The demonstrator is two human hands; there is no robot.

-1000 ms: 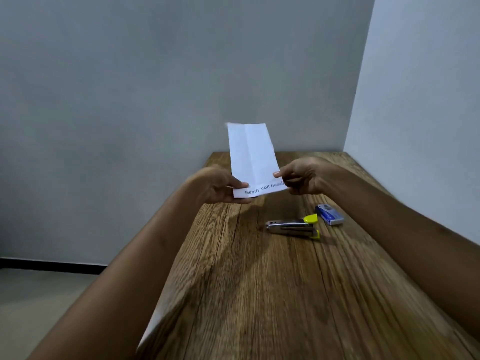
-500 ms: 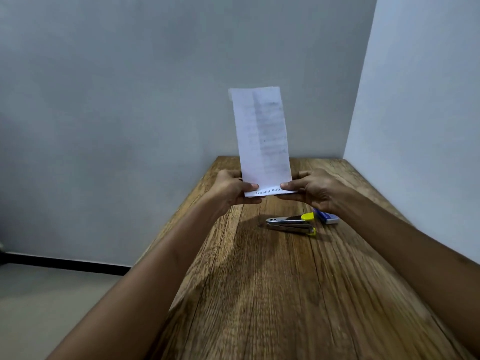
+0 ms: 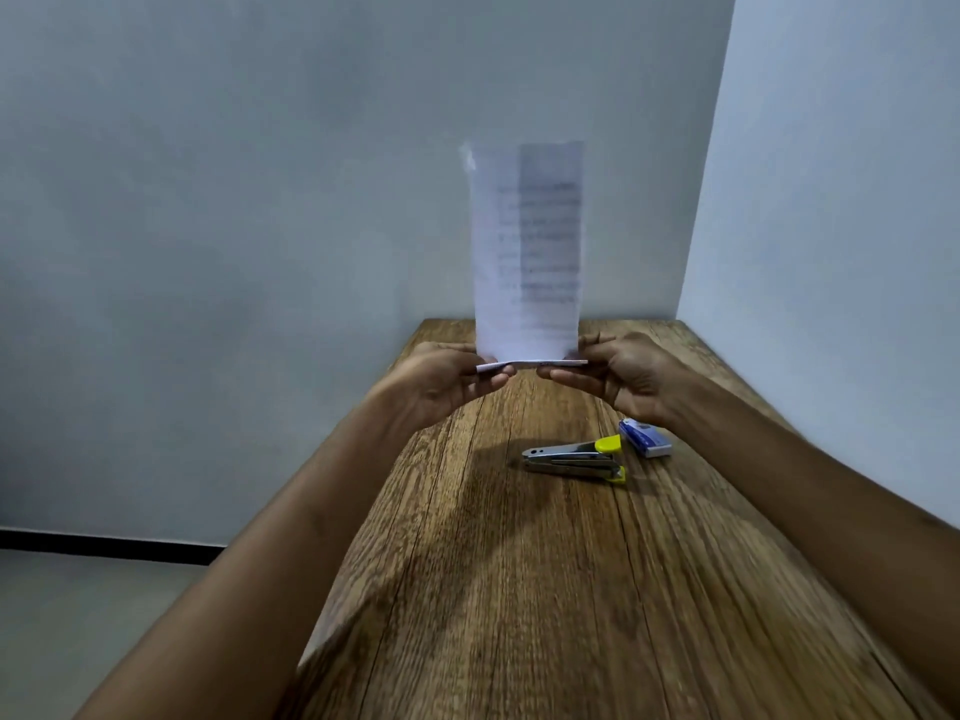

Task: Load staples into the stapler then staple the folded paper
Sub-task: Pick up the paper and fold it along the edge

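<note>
A folded white paper [image 3: 527,252] with faint print stands upright in the air above the far part of the wooden table [image 3: 519,589]. My left hand [image 3: 441,381] pinches its bottom left corner and my right hand [image 3: 623,376] pinches its bottom right corner. The bottom edge is bent toward me into a narrow flap. Below my right hand, a silver stapler [image 3: 574,459] with yellow ends lies on its side on the table. A small blue and white staple box [image 3: 645,437] lies just right of the stapler.
A grey wall stands behind the table and a lighter wall runs along its right edge. The table's left edge drops to a grey floor [image 3: 78,615] with a black skirting line.
The paper has swung from tilted away to fully upright and risen higher. Both hands stayed on its bottom corners, and the printed bottom strip has folded to an edge-on flap.
</note>
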